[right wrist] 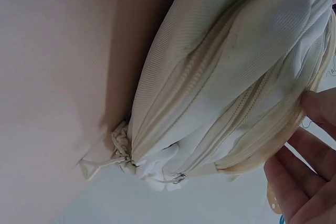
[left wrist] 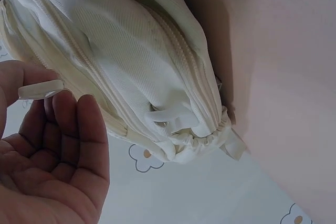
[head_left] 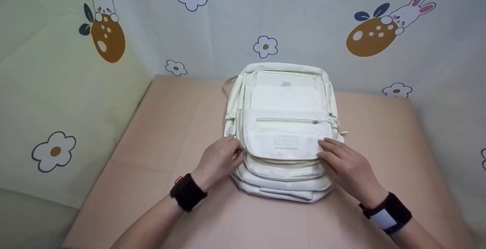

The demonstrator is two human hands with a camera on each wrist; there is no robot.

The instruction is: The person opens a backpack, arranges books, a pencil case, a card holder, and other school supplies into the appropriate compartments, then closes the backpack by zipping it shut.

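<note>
A cream-white backpack [head_left: 286, 99] lies front side up, its base toward me. At its left side my left hand [head_left: 220, 161] pinches a pale zipper pull [left wrist: 41, 89] between thumb and index finger, the other fingers loosely curled in the left wrist view. My right hand [head_left: 351, 169] is at the right edge of the front pocket panel [head_left: 286, 142]. Seen from the right wrist, that hand's thumb and fingers [right wrist: 286, 182] pinch the panel's piped edge [right wrist: 278, 142]. The front pocket's zip line gapes along its lower curve in the head view.
The backpack rests on a table with a pinkish-beige cover [head_left: 171, 139]. Behind it and to the sides hangs pale cloth [head_left: 228, 25] printed with flowers and rabbits. Loose zipper pulls [right wrist: 89, 169] and gathered side pockets [left wrist: 205, 142] show at the bag's sides.
</note>
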